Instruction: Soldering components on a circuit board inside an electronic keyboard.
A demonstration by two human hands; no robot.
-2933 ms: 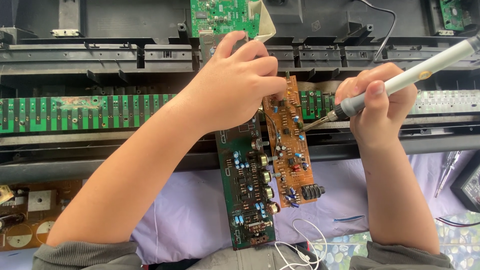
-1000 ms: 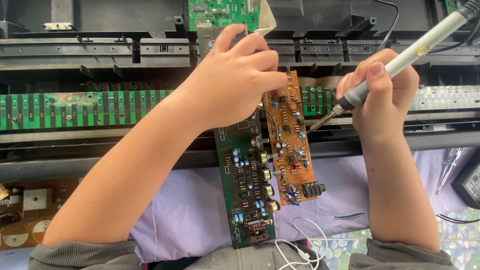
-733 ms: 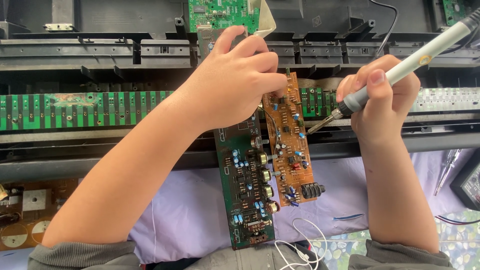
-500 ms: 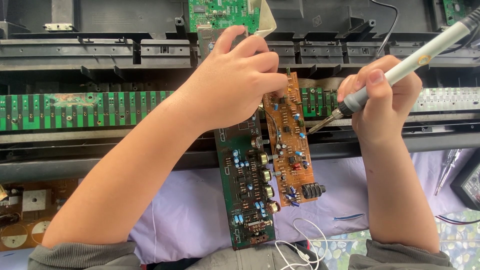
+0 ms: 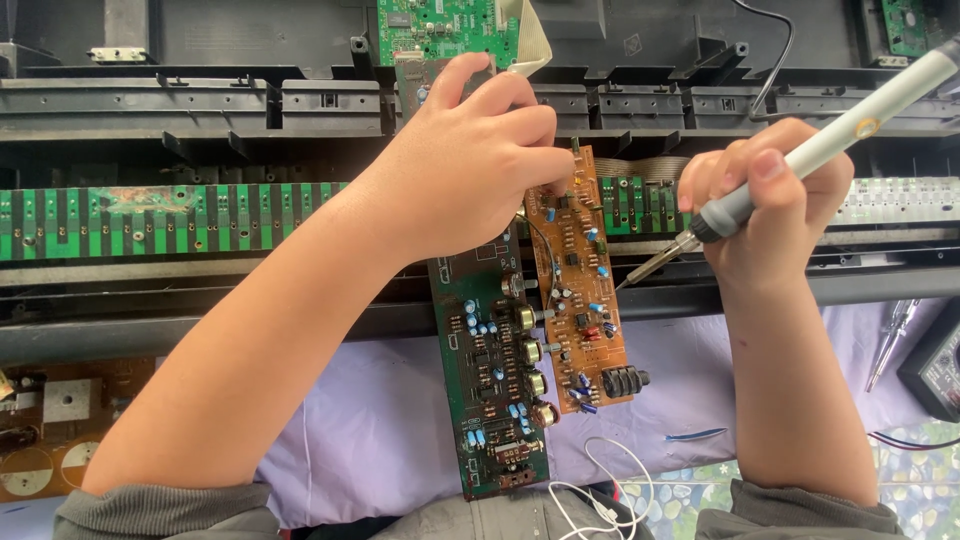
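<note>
Orange-brown, the narrow circuit board (image 5: pixel 580 290) studded with small blue and black parts stands tilted beside a longer dark green circuit board (image 5: pixel 490 390), both over a lilac cloth (image 5: pixel 380 420). Left hand (image 5: pixel 470 170) clasps the upper ends of the two boards. Right hand (image 5: pixel 770 210) is clenched round a grey-handled soldering iron (image 5: pixel 800 165), its tip just at the orange board's right edge. Behind lies a long green contact strip (image 5: pixel 160 220) in a black plastic chassis (image 5: pixel 250 100).

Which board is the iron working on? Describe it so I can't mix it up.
Start at the long black chassis across the top; the left hand pins two narrow boards over its front edge. Take the orange-brown circuit board, nearer the right hand and the grey soldering iron. Its neighbour, the dark green circuit board, is longer.
</note>
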